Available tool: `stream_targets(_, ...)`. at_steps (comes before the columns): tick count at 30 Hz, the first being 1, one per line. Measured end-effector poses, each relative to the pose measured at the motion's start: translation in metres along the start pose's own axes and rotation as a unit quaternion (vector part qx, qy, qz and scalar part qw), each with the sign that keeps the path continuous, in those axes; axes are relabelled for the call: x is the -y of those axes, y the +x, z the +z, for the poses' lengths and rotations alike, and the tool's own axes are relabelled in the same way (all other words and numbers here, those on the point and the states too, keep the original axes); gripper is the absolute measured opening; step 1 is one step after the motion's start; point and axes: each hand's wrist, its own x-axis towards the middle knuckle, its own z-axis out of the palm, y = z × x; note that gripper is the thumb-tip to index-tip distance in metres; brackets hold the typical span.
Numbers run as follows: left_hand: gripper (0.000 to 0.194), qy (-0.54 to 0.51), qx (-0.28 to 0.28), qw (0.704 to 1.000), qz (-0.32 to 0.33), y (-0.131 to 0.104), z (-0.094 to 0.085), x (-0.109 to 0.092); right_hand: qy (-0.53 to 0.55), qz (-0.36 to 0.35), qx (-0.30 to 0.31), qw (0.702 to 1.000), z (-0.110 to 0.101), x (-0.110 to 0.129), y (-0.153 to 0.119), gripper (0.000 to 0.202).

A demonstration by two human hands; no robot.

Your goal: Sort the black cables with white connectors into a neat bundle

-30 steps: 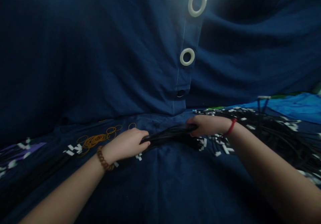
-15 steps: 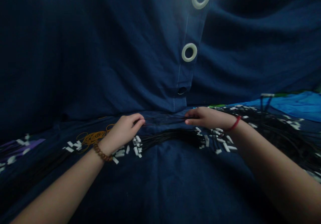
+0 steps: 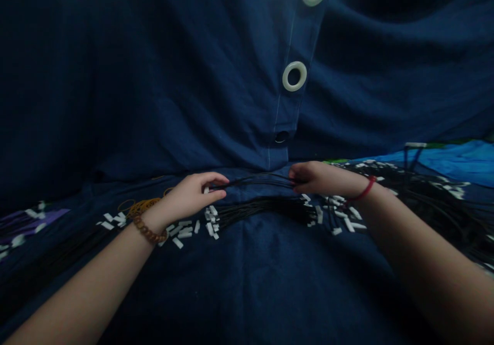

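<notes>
Several thin black wires [image 3: 262, 180] stretch between my hands in a slight upward bow. My right hand [image 3: 314, 177], with a red band at its wrist, pinches their right end; its fingertips partly hide the grip. At the left end, my left hand [image 3: 200, 193] has its thumb and fingers apart, the wire ends lying between them beside a small white end piece [image 3: 206, 190]. Below the hands, a bundle of black wires [image 3: 266, 208] with white end pieces [image 3: 211, 221] at both ends rests on dark blue cloth [image 3: 247, 283].
Orange rubber bands [image 3: 142, 207] and more white-ended wires lie by my left wrist. A large heap of black wires [image 3: 420, 195] spreads on the right, before a bright blue sheet [image 3: 463, 162]. A blue curtain with pale rings [image 3: 294, 76] hangs behind.
My left thumb and fingers have parted from a pinch, and the hand has shifted slightly left. The wires between my hands now bow upward instead of running nearly straight.
</notes>
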Motion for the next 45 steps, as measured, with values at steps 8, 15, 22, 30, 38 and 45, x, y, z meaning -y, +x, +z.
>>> stream_targets(8,0.03,0.052,0.092,0.994,0.029,-0.001,0.014,0.004,-0.075,0.026,0.045,0.996,0.009,-0.001,0.004,0.03)
stream_targets(15,0.023,0.081,0.094,0.991,0.053,0.001,0.021,0.008,-0.117,0.038,0.084,0.989,0.017,0.002,0.007,0.028)
stream_targets(22,0.026,0.036,-0.009,0.999,0.029,0.004,0.024,0.012,-0.112,0.017,0.094,0.989,0.021,0.001,0.009,0.021)
stream_targets(30,0.029,-0.058,-0.107,0.992,-0.029,0.003,0.01,0.001,-0.048,0.002,0.06,0.997,0.01,-0.008,0.007,0.012)
stream_targets(38,0.029,-0.174,-0.05,0.973,-0.144,0.006,0.004,0.007,-0.004,-0.006,-0.028,1.0,0.004,-0.013,0.002,0.033)
stream_targets(45,0.024,-0.184,0.024,0.956,-0.226,0.003,0.005,0.0,-0.15,-0.1,-0.214,0.96,0.005,-0.003,-0.001,0.024)
